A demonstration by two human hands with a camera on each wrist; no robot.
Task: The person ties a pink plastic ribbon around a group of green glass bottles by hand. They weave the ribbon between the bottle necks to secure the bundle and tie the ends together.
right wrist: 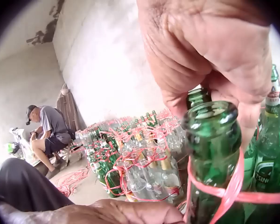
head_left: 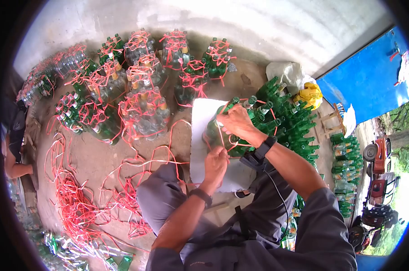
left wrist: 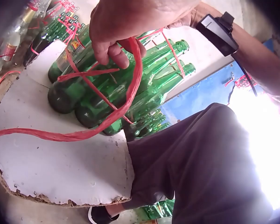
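A bundle of green glass bottles (left wrist: 91, 105) stands on a white board (left wrist: 60, 172) in front of the person's knees. Red plastic twine (right wrist: 219, 191) loops around the bottle necks, crossing itself at the nearest neck. My right hand (head_left: 235, 121) is over the bottle tops, fingers curled down among the necks, pinching the twine. Lower and closer to the body, my left hand (head_left: 216, 166) grips a strand that runs up toward the right hand. In the left wrist view a thick twine strand (left wrist: 135, 79) hangs in a curve below the right hand.
Twine-tied bottle bundles (head_left: 145, 113) fill the floor by the wall. Loose green bottles (head_left: 299, 131) crowd the right side. A tangled twine heap (head_left: 75, 203) lies at left. Another person (right wrist: 51, 128) sits farther off. A blue panel (head_left: 362, 77) stands at the right.
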